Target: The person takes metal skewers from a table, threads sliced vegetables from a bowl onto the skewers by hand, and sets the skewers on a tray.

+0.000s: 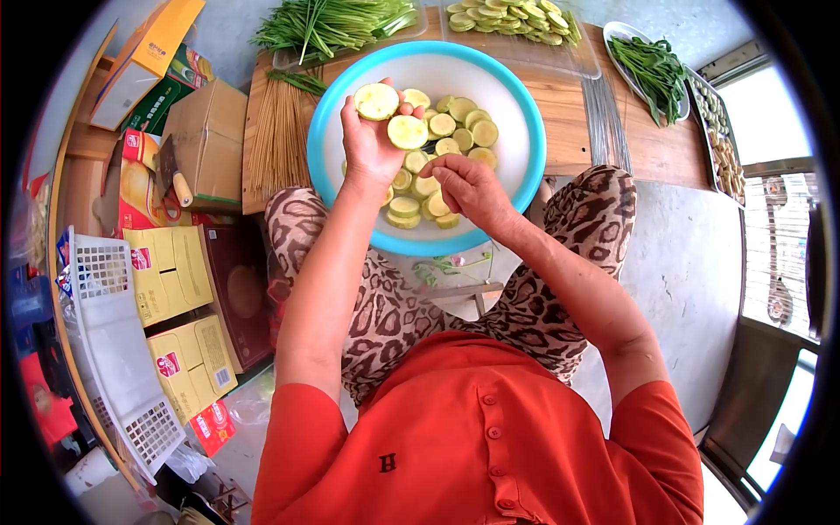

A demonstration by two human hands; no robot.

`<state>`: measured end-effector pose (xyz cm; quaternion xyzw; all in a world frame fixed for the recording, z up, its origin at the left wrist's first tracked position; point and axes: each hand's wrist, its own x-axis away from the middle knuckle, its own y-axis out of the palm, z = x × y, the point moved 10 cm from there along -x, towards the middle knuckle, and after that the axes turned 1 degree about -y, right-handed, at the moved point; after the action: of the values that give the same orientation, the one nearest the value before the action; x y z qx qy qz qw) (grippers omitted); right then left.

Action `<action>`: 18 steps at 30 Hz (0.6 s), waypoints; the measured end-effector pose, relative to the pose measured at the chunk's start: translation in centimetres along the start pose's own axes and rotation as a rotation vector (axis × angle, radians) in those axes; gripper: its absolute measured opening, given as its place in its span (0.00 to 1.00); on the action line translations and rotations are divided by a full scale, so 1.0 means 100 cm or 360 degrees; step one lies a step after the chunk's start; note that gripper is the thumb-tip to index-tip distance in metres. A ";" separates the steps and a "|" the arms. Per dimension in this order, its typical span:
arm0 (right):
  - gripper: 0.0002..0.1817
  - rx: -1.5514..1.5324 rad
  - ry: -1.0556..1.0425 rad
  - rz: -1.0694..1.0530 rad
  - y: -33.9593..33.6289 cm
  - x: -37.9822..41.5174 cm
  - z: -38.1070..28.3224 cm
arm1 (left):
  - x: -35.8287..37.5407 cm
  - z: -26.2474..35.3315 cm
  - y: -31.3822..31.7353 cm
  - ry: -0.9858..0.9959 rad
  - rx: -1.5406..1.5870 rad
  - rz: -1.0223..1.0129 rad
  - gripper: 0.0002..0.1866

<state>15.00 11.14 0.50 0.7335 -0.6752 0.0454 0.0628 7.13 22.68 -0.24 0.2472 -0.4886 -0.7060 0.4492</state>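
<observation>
My left hand (369,150) is raised over the left part of a large white bowl with a blue rim (535,131). Two round zucchini slices (408,132) rest in its upturned palm and fingers. My right hand (472,186) hovers over the bowl's right side, its fingers curled with thumb and forefinger pinched together. Whether something thin sits in that pinch is too small to tell. Many pale green zucchini rounds (484,133) lie loose in the bowl beneath both hands.
Bamboo skewers (276,144) lie left of the bowl, metal skewers (605,122) to its right. Behind are cut green stalks (337,22) and a tray of threaded slices (516,19). A plate of leafy greens (652,74) stands right. Boxes (206,140) and a cleaver (173,173) are left.
</observation>
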 end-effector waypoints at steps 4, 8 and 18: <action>0.11 0.0021 -0.0022 0.0059 -0.001 -0.001 -0.001 | 0.000 0.001 -0.001 0.0020 -0.0028 0.0082 0.25; 0.10 -0.0024 -0.0010 0.0068 0.003 -0.003 0.000 | 0.001 -0.001 0.000 0.0047 -0.0073 0.0107 0.24; 0.10 0.0023 -0.0077 0.0096 0.009 -0.006 0.000 | 0.003 0.005 0.003 0.0120 -0.0084 0.0162 0.23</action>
<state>14.05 11.63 0.45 0.7141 -0.6980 0.0344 0.0396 6.68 22.69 0.26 0.2365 -0.4644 -0.6851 0.5089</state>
